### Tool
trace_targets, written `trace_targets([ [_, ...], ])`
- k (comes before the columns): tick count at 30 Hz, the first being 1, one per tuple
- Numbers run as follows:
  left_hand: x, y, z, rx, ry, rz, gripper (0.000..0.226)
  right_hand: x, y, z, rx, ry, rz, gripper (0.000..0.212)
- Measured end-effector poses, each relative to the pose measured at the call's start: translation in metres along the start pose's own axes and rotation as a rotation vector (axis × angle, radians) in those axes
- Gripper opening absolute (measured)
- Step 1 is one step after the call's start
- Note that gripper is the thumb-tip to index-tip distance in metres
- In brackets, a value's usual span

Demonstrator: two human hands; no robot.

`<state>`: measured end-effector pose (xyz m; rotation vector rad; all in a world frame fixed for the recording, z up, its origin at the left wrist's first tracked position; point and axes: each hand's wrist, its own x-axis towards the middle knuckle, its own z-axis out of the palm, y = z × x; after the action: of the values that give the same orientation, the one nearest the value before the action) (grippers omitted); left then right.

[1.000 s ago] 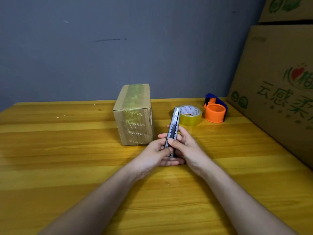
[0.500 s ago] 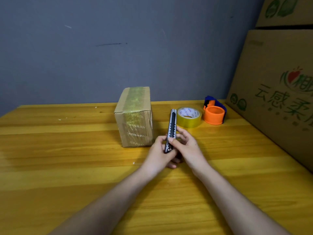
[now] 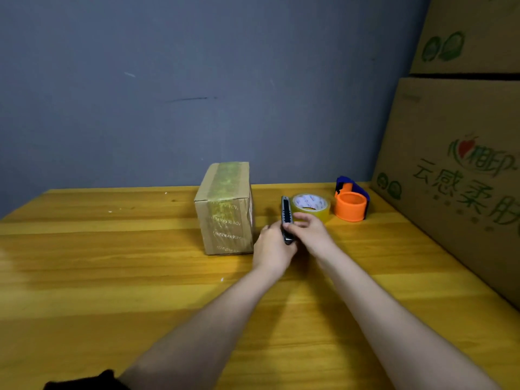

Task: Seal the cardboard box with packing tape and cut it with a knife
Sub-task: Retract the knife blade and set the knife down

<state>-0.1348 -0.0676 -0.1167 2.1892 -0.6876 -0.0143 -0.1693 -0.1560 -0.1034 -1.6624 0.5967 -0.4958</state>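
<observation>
A small cardboard box [image 3: 225, 209] stands on the wooden table [image 3: 112, 277], with yellowish tape running over its top and down its front. Just right of it, both hands hold a grey utility knife [image 3: 287, 215] upright. My left hand [image 3: 271, 246] grips the knife's lower end. My right hand [image 3: 308, 230] pinches the handle from the right side. Behind the knife lies a roll of yellow packing tape [image 3: 311, 206] flat on the table.
An orange and blue tape dispenser [image 3: 351, 204] sits right of the roll. Large printed cardboard cartons [image 3: 455, 178] are stacked along the table's right side. A grey wall [image 3: 197, 80] closes the back.
Both hands with the knife have moved away from me, toward the tape roll and closer to the box's right side. The box, roll and dispenser have stayed put.
</observation>
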Motion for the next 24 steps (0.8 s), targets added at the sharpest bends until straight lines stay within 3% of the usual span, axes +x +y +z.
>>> trace_targets([
  [9,0.024,0.004,0.014,0.146,0.037,-0.131,0.03,0.017,-0.006,0.018,-0.261,-0.041,0.036,0.036],
  [20,0.042,0.012,0.024,0.252,-0.003,-0.287,0.038,0.033,-0.003,0.016,-0.237,-0.144,0.12,0.027],
  [24,0.044,0.013,0.026,0.262,-0.015,-0.326,0.039,0.038,-0.003,0.014,-0.235,-0.105,0.179,0.036],
])
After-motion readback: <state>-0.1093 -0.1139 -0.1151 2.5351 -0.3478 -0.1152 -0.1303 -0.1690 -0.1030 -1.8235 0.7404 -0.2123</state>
